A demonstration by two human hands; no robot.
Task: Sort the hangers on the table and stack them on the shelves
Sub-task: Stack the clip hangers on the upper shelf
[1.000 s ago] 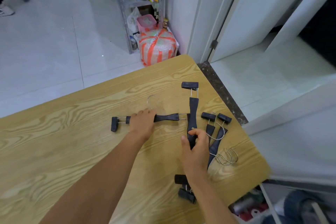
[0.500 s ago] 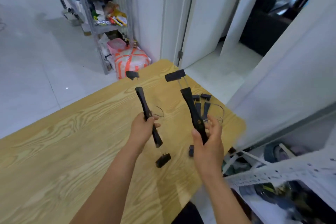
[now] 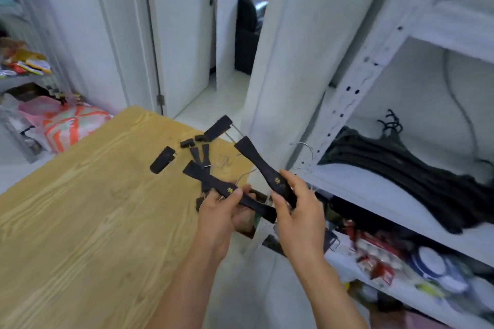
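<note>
Now my left hand (image 3: 223, 212) is curled around the middle of one black clip hanger (image 3: 213, 184), thumb on top by the gold print, forearm reaching up from below. Just beside it, my right hand (image 3: 299, 211) is clamped on a second black hanger (image 3: 263, 172), whose bar slants up and away from my fingers to a clip pad (image 3: 217, 127) at its far end. The two bars cross between my hands. Beyond my left knuckles, more black hangers (image 3: 199, 153) lie on the wooden table (image 3: 88, 208). Past my right hand stands the white shelf unit (image 3: 369, 189), bearing a stack of dark hangers (image 3: 401, 168).
</note>
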